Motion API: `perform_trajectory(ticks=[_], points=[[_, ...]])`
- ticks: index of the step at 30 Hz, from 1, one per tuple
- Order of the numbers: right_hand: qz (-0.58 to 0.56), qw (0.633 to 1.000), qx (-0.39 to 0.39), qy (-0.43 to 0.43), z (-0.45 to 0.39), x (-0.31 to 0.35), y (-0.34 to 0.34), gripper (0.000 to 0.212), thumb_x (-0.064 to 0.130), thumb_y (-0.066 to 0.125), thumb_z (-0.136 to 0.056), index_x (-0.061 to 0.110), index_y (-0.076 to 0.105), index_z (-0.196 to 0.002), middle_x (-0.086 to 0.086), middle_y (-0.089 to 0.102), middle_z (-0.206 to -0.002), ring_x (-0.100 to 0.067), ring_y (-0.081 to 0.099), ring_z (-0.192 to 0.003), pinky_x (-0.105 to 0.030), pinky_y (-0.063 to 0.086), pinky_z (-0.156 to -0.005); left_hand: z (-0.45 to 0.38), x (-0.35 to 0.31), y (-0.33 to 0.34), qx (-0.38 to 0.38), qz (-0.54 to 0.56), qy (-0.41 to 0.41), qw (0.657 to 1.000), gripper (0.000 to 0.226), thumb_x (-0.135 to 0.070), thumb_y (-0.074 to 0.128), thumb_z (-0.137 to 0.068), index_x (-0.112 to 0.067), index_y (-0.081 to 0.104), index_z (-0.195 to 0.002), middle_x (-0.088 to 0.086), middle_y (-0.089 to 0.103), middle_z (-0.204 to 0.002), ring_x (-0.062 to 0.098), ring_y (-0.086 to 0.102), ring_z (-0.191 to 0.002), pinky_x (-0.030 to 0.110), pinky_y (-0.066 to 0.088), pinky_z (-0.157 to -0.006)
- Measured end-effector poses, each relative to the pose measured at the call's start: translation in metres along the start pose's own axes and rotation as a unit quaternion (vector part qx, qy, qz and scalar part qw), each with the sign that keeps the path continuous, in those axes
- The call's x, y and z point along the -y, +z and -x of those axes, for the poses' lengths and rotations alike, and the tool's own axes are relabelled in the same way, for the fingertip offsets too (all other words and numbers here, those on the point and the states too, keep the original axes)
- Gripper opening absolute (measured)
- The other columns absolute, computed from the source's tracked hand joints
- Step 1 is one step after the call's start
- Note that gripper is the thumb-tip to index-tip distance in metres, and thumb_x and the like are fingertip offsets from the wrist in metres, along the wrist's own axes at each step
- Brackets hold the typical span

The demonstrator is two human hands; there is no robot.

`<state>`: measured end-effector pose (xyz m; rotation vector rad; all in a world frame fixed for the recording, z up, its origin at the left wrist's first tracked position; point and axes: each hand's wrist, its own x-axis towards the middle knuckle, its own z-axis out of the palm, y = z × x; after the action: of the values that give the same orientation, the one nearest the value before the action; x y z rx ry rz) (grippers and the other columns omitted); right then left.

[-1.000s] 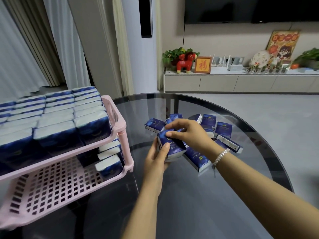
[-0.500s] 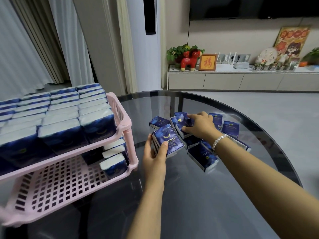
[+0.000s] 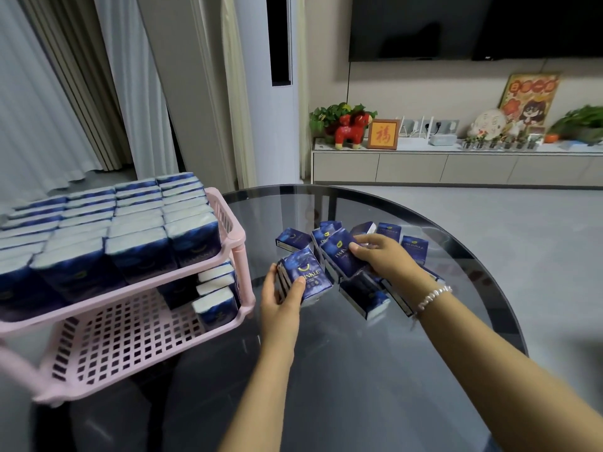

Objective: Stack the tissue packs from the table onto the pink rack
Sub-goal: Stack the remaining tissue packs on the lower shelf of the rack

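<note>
Pink rack [image 3: 225,256] at left edge of round glass table [image 3: 375,370]; two tiers. Top tier packed full: four columns of tissue packs [image 3: 130,220] on edge, roughly eight deep, exact total not countable at the blurred left. Lower tier [image 3: 124,334] mostly bare grid, with a short row of about four packs [image 3: 217,300] tucked into its far right corner.

Change since a second ago: right hand [image 3: 381,256] gone from the held bundle back to the loose pile, now pinching a fresh pack [image 3: 341,256] by its upper end, lifted and tilted off the heap. Half a second ago only reaching into the pile; now a pack raised. Left hand [image 3: 282,296] unchanged in role, fingers and thumb curled round a small bundle [image 3: 305,277], seemingly two or three packs together, just beside the rack's right post.

Reading: gathering phase, not placing. New pack likely bound for the left-hand bundle, then the lot for the lower tier.

Loose pile [image 3: 388,256] near table's far middle: about eight to ten packs left, overlapping, several hidden under the right hand, so count uncertain. One pack [image 3: 292,239] lies apart at the pile's left.

Hands: two, near each other, not touching.
</note>
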<state>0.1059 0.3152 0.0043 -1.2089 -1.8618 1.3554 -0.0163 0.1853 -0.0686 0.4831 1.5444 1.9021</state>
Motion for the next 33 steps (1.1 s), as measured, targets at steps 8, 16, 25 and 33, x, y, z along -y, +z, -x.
perform_trajectory(ticks=[8,16,25,33], points=[[-0.184,0.974,0.135,-0.005,0.094,0.021,0.035,0.017,0.021,0.052,-0.095,0.014,0.063,-0.085,-0.001,0.056,-0.067,-0.014,0.047,-0.055,-0.021,0.040,-0.050,0.043,-0.028,-0.036,0.045,-0.048,0.006,0.998,0.087,-0.056,0.072,-0.059,-0.047,0.038,-0.139,-0.017,0.043,-0.145,0.011,0.047,-0.130,0.047,0.037,-0.110],[-0.152,0.973,0.160,-0.065,0.159,0.029,0.080,0.019,0.028,0.045,-0.098,0.033,0.062,-0.095,0.010,0.069,-0.098,-0.008,0.065,-0.092,-0.032,0.051,-0.087,0.082,-0.053,-0.090,0.119,-0.017,0.008,0.993,0.075,-0.048,0.073,-0.076,-0.044,0.037,-0.141,-0.013,0.056,-0.136,0.013,0.053,-0.126,0.044,0.035,-0.112],[-0.283,0.878,0.387,-0.007,0.153,0.022,0.113,0.053,0.006,0.062,-0.084,0.013,0.046,-0.135,-0.010,0.062,-0.126,-0.023,0.061,-0.112,-0.033,0.051,-0.092,0.097,-0.061,-0.141,0.116,-0.029,-0.018,0.993,0.110,-0.036,0.092,-0.051,-0.025,0.031,-0.142,0.007,0.060,-0.132,0.022,0.058,-0.121,0.043,0.038,-0.110],[0.074,0.899,0.411,-0.129,0.129,0.023,0.139,0.109,0.008,0.082,-0.066,0.030,0.012,-0.148,0.005,0.034,-0.146,-0.012,0.038,-0.131,-0.029,0.041,-0.104,0.089,-0.082,-0.198,0.212,-0.420,0.017,0.882,0.110,-0.040,0.086,-0.062,-0.032,0.019,-0.149,-0.013,0.027,-0.150,0.007,0.029,-0.139,0.028,0.026,-0.115]])
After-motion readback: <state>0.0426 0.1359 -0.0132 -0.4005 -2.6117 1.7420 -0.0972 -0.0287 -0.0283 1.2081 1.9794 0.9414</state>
